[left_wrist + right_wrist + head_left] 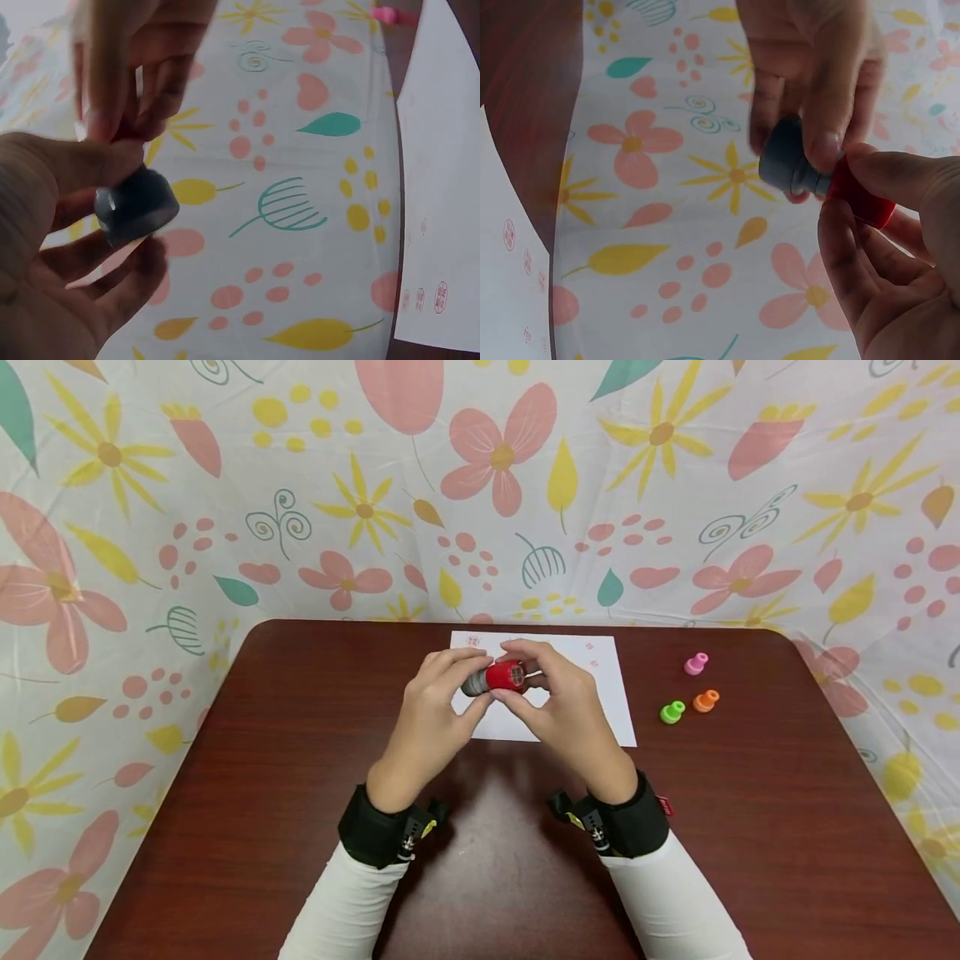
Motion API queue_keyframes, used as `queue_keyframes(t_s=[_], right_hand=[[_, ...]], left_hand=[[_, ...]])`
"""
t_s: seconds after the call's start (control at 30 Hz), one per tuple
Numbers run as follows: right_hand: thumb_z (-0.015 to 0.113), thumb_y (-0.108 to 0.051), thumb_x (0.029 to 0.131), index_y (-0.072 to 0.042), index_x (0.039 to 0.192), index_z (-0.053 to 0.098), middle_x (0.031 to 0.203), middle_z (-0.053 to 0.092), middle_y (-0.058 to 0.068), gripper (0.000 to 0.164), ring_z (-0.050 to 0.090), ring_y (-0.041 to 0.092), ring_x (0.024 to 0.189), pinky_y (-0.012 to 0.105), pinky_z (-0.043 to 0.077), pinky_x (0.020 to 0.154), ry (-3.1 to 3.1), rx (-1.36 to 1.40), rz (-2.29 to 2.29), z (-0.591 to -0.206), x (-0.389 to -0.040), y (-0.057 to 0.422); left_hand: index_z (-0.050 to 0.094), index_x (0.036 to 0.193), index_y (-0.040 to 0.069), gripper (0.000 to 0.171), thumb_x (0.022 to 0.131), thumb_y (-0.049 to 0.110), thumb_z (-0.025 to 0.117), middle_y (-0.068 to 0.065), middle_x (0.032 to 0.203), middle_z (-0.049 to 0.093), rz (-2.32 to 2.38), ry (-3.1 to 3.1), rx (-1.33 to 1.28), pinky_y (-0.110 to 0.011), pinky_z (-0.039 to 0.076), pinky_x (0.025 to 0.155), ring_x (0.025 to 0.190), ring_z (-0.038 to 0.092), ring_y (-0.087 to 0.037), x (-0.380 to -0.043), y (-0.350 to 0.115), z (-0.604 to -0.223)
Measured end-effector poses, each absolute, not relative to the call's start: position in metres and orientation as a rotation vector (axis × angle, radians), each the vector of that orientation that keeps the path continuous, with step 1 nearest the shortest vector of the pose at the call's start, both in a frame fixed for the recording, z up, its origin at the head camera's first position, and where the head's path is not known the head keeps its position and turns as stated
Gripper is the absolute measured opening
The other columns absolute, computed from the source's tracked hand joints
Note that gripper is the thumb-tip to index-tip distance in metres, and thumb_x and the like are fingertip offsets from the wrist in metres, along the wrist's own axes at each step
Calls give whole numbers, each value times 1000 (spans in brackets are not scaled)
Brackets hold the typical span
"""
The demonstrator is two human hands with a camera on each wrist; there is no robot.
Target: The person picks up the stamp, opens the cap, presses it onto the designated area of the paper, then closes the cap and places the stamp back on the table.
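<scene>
Above the sheet of paper, both hands hold one small stamp (504, 677) with a dark grey knobbed handle and a red end. My left hand (427, 714) pinches the grey handle (781, 154) between thumb and fingers. On the red end (861, 201), my right hand (566, 718) has its thumb and fingers closed. A patterned round face shows on that red end in the head view. The left wrist view shows the handle's dark end (139, 206), blurred, while fingers mostly cover the red part. Beneath lies white paper (600, 718) bearing several small red prints.
To the right of the paper stand a pink stamp (696, 663), an orange stamp (706, 701) and a green stamp (672, 712), close together. The dark brown table (300, 760) ends at the back against a flower-patterned cloth (420, 568).
</scene>
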State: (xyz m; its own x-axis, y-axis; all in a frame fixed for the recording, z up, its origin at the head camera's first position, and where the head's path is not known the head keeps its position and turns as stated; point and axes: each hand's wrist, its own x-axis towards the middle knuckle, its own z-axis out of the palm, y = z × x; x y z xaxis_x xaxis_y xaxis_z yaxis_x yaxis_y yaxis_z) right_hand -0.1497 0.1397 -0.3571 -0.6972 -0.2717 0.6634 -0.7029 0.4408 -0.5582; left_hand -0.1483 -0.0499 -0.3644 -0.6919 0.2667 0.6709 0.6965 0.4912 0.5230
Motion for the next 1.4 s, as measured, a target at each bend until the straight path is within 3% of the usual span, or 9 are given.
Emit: queue_keyframes(t_s=[0.17,0.33,0.57,0.77,1.0,1.27,1.4], right_hand=[[90,-4,77,4,129,61,102,73,12,60,72,21,84,32,63,76,-2212,818,1126,-359,-150,135],[90,-9,79,3,129,60,108,73,12,60,71,20,90,33,62,78,-2241,841,1027,-363,-152,136],[88,-13,84,-1,129,62,116,72,11,54,72,24,100,40,59,88,-2318,795,953,-365,-157,152],[86,-15,86,-3,130,61,121,70,12,51,69,26,107,43,56,89,-2445,737,860,-362,-163,175],[83,-15,88,1,133,58,125,65,17,54,65,32,109,50,58,90,-2588,744,702,-361,-168,210],[80,-11,90,3,130,58,120,64,18,47,62,32,103,49,55,88,-2633,775,543,-354,-176,243],[79,-12,91,4,129,57,122,63,20,46,60,33,110,49,54,93,-2666,791,449,-348,-179,257]], left_hand=[[74,115,-4,32,83,-4,81,-15,114,67,-986,-2229,-746,-38,56,88,107,59,-32,-147,-45,-367],[73,107,-3,29,79,-5,79,-14,106,69,-968,-2275,-735,-37,58,84,96,64,-28,-156,-52,-371],[71,102,-2,26,78,-1,79,-12,95,71,-975,-2390,-648,-32,55,67,75,65,-25,-178,-80,-382],[69,105,-1,29,78,1,79,-13,94,72,-1042,-2446,-549,-35,56,71,79,67,-27,-201,-111,-394],[62,111,0,29,87,8,77,-15,92,70,-1026,-2578,-453,-38,54,71,77,64,-28,-231,-149,-411],[58,119,-1,36,89,10,75,-21,111,68,-1103,-2765,-359,-48,59,85,97,66,-34,-268,-180,-424],[56,120,-1,37,90,11,73,-22,114,66,-1135,-2823,-302,-47,58,89,102,65,-35,-284,-190,-434]])
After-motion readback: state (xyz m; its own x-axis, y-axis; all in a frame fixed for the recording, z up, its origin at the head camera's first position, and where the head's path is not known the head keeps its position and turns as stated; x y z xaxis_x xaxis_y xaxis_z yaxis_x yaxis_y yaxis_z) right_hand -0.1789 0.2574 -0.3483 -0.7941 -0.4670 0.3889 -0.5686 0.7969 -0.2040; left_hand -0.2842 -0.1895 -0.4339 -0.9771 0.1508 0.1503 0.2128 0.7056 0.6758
